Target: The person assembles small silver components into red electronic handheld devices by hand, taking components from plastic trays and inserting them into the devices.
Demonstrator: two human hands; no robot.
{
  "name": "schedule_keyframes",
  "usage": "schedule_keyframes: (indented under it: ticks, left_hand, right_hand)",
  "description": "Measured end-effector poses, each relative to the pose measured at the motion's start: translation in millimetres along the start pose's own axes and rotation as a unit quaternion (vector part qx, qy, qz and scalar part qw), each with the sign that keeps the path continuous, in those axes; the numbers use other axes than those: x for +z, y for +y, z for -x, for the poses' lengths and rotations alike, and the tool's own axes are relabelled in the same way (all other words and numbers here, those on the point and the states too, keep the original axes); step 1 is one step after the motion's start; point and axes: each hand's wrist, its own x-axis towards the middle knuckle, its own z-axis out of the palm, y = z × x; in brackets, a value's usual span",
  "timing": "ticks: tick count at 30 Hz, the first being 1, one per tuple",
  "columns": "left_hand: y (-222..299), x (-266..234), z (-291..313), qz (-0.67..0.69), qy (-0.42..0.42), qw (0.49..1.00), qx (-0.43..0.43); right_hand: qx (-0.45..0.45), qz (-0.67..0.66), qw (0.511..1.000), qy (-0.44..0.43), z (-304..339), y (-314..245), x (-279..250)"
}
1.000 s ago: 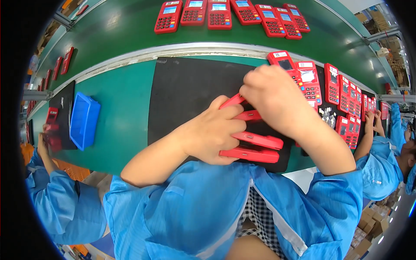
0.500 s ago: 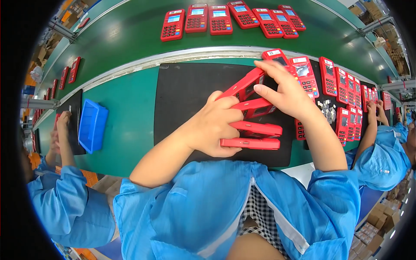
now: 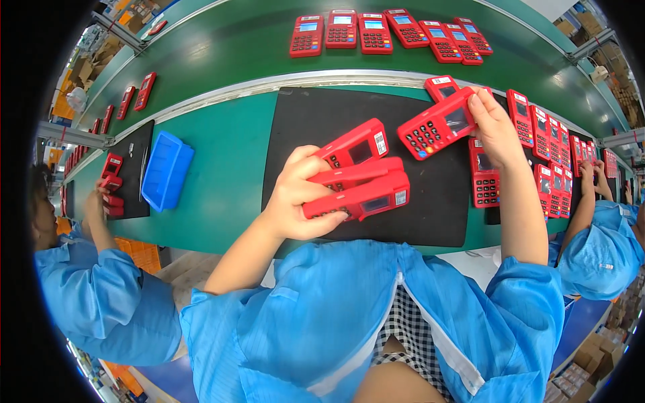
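My left hand is closed round the keypad ends of three red payment terminals, fanned in a stack above the black mat. Their dark screens and white labels face right. With fingers and thumb, my right hand grips another red payment terminal by its screen end. That one is tilted, keypad toward the lower left, and held apart from the stack. Beneath and beside my right hand lie more red terminals, partly covered by the hand and forearm.
Red terminals with lit screens line the green belt beyond a metal rail. A blue bin stands left of the mat. Further terminals cluster at right. Co-workers in blue sit at left and right.
My right hand has drawn one terminal away from the stack to the right. My left hand has turned the remaining three so their faces show. The view has shifted slightly.
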Motion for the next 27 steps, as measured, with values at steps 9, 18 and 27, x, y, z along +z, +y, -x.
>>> schedule_keyframes:
  ticks: [9,18,27]
  left_hand:
    - [-9.7,-25.6,-1.7,-0.171,-0.081,0.981,0.045]
    - [-14.4,20.7,-39.6,-0.06,-0.192,0.97,0.134]
    - [-31.3,23.9,-56.0,-0.041,-0.216,0.953,0.207]
  right_hand:
    - [-0.029,0.161,0.986,0.015,32.2,42.7,29.7]
    - [-0.012,0.039,0.996,-0.079,27.4,32.8,46.5]
    - [-0.164,0.4,0.896,-0.101,10.1,-15.4,35.4]
